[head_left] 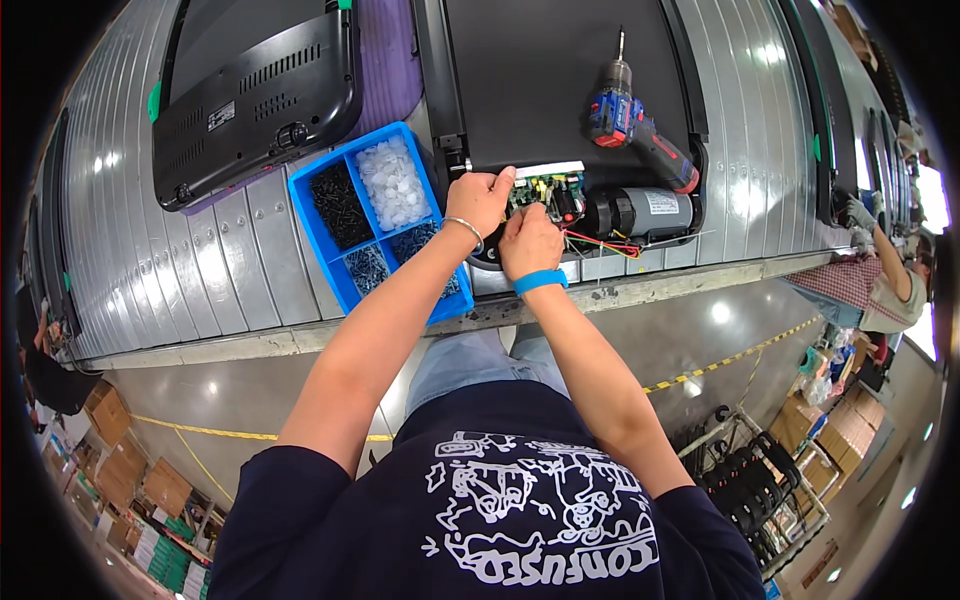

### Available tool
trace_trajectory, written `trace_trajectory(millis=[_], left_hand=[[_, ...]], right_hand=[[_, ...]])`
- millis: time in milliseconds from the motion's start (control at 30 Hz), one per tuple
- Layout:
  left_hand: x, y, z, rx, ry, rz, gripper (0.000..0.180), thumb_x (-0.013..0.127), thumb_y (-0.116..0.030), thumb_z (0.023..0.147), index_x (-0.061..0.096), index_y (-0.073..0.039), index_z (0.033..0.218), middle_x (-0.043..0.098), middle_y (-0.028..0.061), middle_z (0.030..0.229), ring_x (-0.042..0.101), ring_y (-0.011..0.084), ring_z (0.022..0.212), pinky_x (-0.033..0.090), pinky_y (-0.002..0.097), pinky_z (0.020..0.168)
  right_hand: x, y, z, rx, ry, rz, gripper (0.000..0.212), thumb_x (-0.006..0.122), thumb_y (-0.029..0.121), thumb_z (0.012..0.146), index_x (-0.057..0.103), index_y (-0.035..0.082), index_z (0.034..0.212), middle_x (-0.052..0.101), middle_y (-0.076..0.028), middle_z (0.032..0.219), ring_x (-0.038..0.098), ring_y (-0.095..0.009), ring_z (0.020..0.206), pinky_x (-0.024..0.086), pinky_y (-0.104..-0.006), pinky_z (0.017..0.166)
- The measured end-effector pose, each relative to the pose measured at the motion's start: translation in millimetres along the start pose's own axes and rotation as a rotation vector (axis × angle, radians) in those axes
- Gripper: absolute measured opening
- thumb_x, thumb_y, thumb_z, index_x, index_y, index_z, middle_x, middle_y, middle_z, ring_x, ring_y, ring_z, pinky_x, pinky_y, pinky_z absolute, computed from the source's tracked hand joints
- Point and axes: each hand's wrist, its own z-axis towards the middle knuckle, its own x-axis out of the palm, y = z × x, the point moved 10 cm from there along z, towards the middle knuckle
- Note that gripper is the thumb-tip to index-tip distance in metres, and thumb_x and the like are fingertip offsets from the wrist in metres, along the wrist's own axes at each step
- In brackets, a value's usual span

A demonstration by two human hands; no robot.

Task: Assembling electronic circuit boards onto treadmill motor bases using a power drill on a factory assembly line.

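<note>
A green circuit board (570, 186) with a pale strip along its far edge sits at the near end of a black machine frame (540, 90). My left hand (480, 207) grips the board's left side, thumb and fingers closed at its corner. Against the near edge of the board, my right hand (532, 242) has its fingers curled in a pinch; whatever lies between them is hidden. Red, green and yellow wires (610, 243) run out beside that hand. Right of the board lies a cylindrical motor (650, 213), black and silver.
A blue compartment tray (312, 225) of black screws, silver screws and white plastic pieces stands left of my forearm. A cordless drill (645, 135) lies on the frame. Another black machine (260, 95) rests far left on the metal conveyor (245, 240). Co-workers stand at both sides.
</note>
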Motion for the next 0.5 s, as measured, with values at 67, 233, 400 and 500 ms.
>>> trace_trajectory(millis=[67,233,400,500], left_hand=[[0,1,0,0.002,-0.011,0.01,0.061,0.05,-0.05,0.093,0.064,-0.001,0.061,0.058,0.0134,0.051,0.062,0.0281,0.052,0.048,0.0377,0.054],[0,6,-1,0.017,-0.042,0.025,0.059,0.051,-0.049,0.093,0.063,-0.001,0.06,0.057,0.0123,0.05,0.061,0.026,0.05,0.048,0.0369,0.053],[-3,9,-5,0.003,-0.057,0.014,0.058,0.053,-0.048,0.092,0.063,-0.001,0.06,0.057,0.0118,0.048,0.06,0.0247,0.048,0.047,0.0358,0.053],[-7,17,-2,-0.063,-0.031,-0.006,0.056,0.052,-0.046,0.092,0.064,-0.001,0.062,0.057,0.0187,0.057,0.059,0.0353,0.056,0.046,0.0428,0.056]], right_hand=[[-1,-5,2,0.012,0.034,0.076,0.015,0.057,0.016,0.087,0.052,0.002,0.082,0.063,-0.022,0.07,0.062,-0.041,0.064,0.049,-0.0508,0.061],[5,4,-4,-0.056,0.049,0.024,0.016,0.058,0.016,0.087,0.054,0.002,0.081,0.063,-0.022,0.071,0.062,-0.042,0.066,0.049,-0.0507,0.063],[4,0,-5,-0.017,0.012,0.106,0.017,0.059,0.017,0.086,0.057,0.001,0.081,0.063,-0.021,0.069,0.062,-0.042,0.066,0.048,-0.0509,0.061],[13,4,0,-0.049,0.081,0.16,0.02,0.057,0.018,0.088,0.056,0.0,0.079,0.063,-0.024,0.073,0.06,-0.046,0.064,0.048,-0.0524,0.059]])
